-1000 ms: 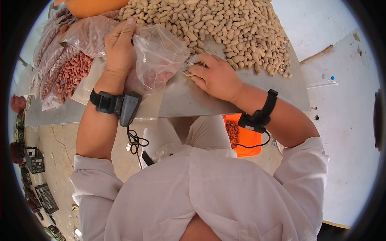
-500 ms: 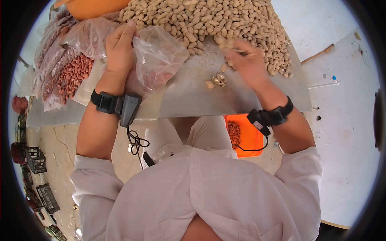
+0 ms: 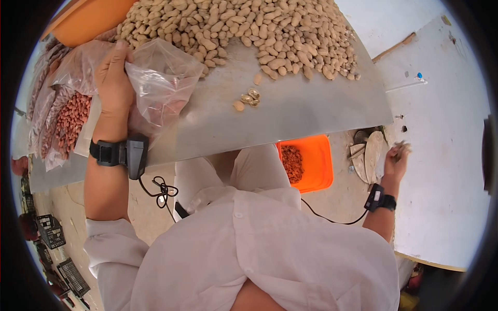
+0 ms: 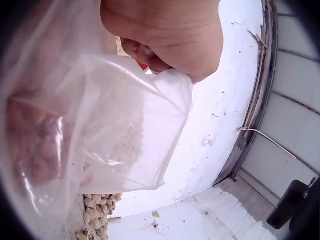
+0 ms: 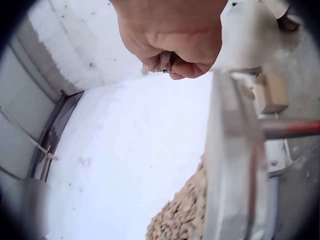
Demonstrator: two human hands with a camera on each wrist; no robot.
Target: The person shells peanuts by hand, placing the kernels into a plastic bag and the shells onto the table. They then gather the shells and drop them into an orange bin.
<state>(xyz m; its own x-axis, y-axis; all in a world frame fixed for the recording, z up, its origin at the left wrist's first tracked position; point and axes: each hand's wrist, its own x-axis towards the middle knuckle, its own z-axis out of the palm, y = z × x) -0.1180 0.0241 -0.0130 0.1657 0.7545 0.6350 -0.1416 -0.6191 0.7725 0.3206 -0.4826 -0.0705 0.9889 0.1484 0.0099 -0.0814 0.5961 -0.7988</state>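
Note:
At the left of the table, my left hand (image 3: 115, 85) grips the rim of a clear plastic bag (image 3: 163, 78). Reddish shelled peanuts show through the bag's wall in the left wrist view. My right hand (image 3: 395, 165) is out past the table's right edge, beside the white wall. Its curled fingers hold a small grey-brown scrap (image 5: 165, 62), mostly hidden by the fingers; I cannot tell its kind. A few opened peanut shells (image 3: 251, 97) lie on the bare metal tabletop (image 3: 218, 127) between the hands. Behind them spreads a large heap of unshelled peanuts (image 3: 290, 39).
Further bags of red peanuts (image 3: 72, 119) lie at the left, near an orange basin (image 3: 91, 23). Below the table's front edge stands an orange tub (image 3: 319, 166) holding reddish-brown bits. Round pale boards (image 3: 372, 155) lean by the white wall (image 3: 441, 155).
My right hand has left the tabletop shells, passed by the peanut heap, and swung right beyond the table. My left hand keeps hold of the bag. The head view has shifted.

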